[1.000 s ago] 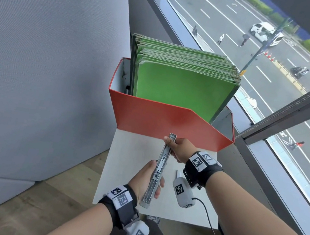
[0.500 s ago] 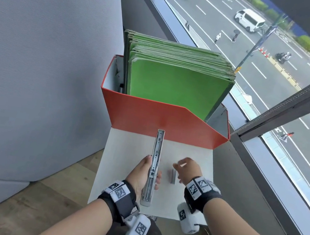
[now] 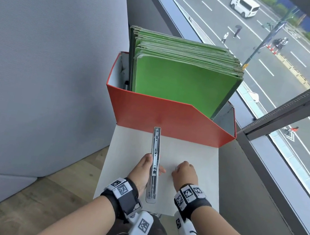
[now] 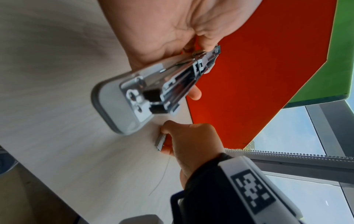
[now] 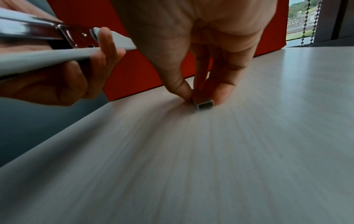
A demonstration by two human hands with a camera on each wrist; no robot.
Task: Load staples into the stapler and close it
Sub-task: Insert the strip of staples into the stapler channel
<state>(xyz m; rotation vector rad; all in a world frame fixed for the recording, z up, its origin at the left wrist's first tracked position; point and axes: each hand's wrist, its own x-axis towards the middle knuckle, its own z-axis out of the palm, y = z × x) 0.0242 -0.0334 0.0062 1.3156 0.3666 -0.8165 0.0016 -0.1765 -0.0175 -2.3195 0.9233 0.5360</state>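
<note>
**Staples pinched off the worktop as the open stapler waits alongside**

We hold the stapler [image 3: 154, 164] in our left hand [image 3: 141, 173], lifted above the pale worktop [image 3: 201, 155] with its long axis pointing toward the red file box [image 3: 170, 118]. The left grip is wrapped around the stapler's middle, palm under the grey body and fingertips showing on the side away from the palm. The stapler lies opened out, its metal staple channel facing up along the full length; in the left wrist view the shiny rail and hinge parts stand exposed over the grey base [image 4: 116, 104].

To the right of the stapler, our right hand [image 3: 185, 172] is down on the worktop, knuckles up. Its grip is narrow: thumb and fingertips [image 5: 222, 94] pinch a short strip of staples [image 5: 204, 104], which sits on the worktop surface or just at it; we cannot tell whether it has left the surface. The strip lies well apart from the stapler's channel, beside the near half of the tool.

Beyond the stapler's far tip, the red file box stands at the back edge of the worktop, packed with upright green folders [image 3: 180, 84]. Right of the box runs a window [image 3: 281, 66] over a street. Both wrists carry black bands with printed markers.
</note>
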